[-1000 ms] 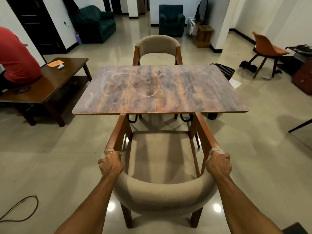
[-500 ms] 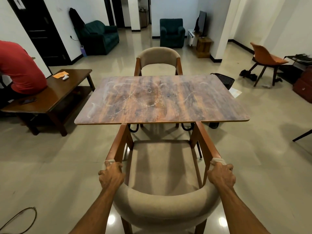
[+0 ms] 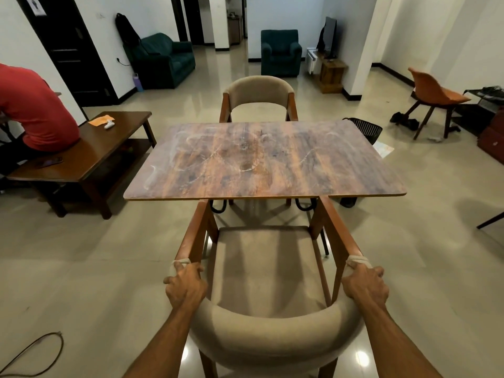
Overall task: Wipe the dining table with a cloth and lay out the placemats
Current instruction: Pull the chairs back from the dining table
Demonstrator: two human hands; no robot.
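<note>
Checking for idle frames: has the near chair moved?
No: the near chair has its armrest tips at the dining table edge, as before.

You are tilting your head up: the dining table (image 3: 264, 159), the near chair (image 3: 270, 268), your left hand (image 3: 185, 289) and right hand (image 3: 365, 286) are sinking lower in view, and more wall above the far green armchair (image 3: 281, 53) is showing.

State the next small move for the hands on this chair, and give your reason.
Probably draw the beige chair back from the dining table: the left hand and right hand both grip its backrest ends, its armrest tips reach the table edge, and the smeared top needs wiping.
</note>
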